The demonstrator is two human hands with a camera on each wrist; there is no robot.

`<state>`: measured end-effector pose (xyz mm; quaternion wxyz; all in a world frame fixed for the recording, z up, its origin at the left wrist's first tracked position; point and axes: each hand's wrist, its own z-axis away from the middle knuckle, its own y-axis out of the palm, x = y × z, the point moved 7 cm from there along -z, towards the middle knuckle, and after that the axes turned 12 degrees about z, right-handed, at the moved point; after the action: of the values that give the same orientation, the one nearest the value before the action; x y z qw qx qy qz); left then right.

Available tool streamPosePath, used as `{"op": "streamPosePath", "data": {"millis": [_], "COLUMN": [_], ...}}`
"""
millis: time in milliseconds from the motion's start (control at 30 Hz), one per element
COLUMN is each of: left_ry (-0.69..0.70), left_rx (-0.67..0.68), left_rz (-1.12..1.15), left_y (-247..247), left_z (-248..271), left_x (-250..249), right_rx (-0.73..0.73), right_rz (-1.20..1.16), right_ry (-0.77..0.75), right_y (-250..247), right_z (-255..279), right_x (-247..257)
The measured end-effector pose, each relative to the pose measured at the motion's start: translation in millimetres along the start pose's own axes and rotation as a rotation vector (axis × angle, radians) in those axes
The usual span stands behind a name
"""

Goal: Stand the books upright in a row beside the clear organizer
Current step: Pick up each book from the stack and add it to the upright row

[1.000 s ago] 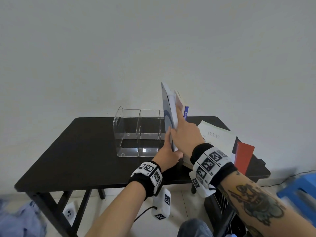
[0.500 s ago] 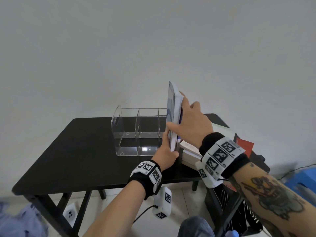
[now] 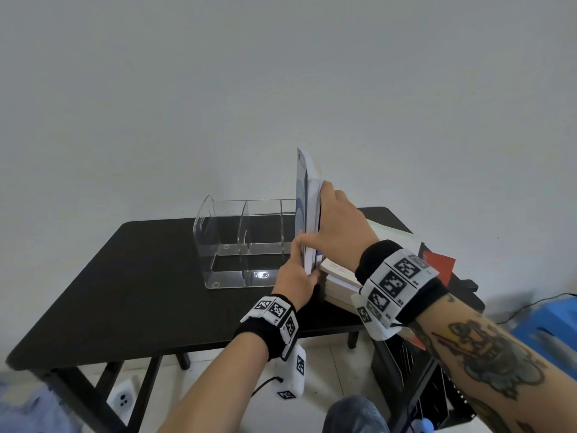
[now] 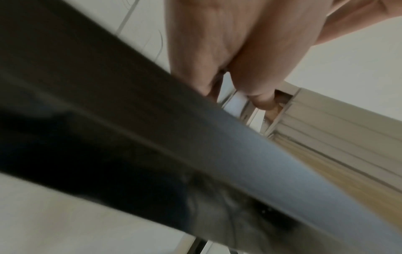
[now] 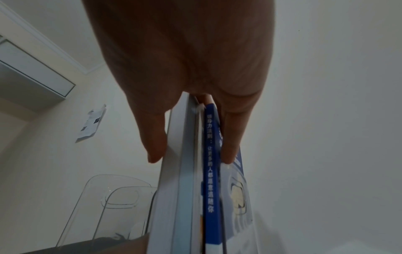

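A few thin books stand upright together on the black table, against the right end of the clear organizer. My right hand pinches them from the front edge. In the right wrist view its thumb lies on the left cover and its fingers on the right cover, beside a blue spine. My left hand holds the bundle's lower front corner, thumb up along the left face. More books lie flat in a stack just to the right.
A white-and-green book and a red one lie at the table's right end, behind my right wrist. The organizer's compartments hold nothing. A blue stool stands on the floor at right. The left wrist view is blurred.
The bundle of books has gone from leaning to upright beside the organizer. My right hand has slid higher along their front edge; my left hand has stayed at the bottom corner.
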<state>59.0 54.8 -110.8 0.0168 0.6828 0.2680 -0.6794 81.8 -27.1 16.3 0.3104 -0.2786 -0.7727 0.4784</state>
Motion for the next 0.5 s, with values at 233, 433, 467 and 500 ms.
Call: {"op": "streamPosePath", "data": {"millis": [233,433,467,500], "left_ry": [-0.002,-0.012,-0.019,-0.023], "left_rx": [0.013,0.042,0.045,0.047], "left_rz": [0.014,0.003,-0.006,-0.014], "left_y": [2.6,4.7,4.9,4.7], "left_z": [-1.5,-9.7,-10.0,-9.9], "left_x": [4.0,11.4,11.8,12.1], "right_rx": [0.023,0.214,0.235,0.255], "right_rz": [-0.042,-0.099,-0.058,-0.013], "right_ry": [-0.017,0.107,0.161,0.218], "right_y": [2.9,6.9,5.8,5.4], "right_z": [0.8,4.7,5.7,6.8], "right_x": [-1.9,-42.3,-55.6,-69.4]}}
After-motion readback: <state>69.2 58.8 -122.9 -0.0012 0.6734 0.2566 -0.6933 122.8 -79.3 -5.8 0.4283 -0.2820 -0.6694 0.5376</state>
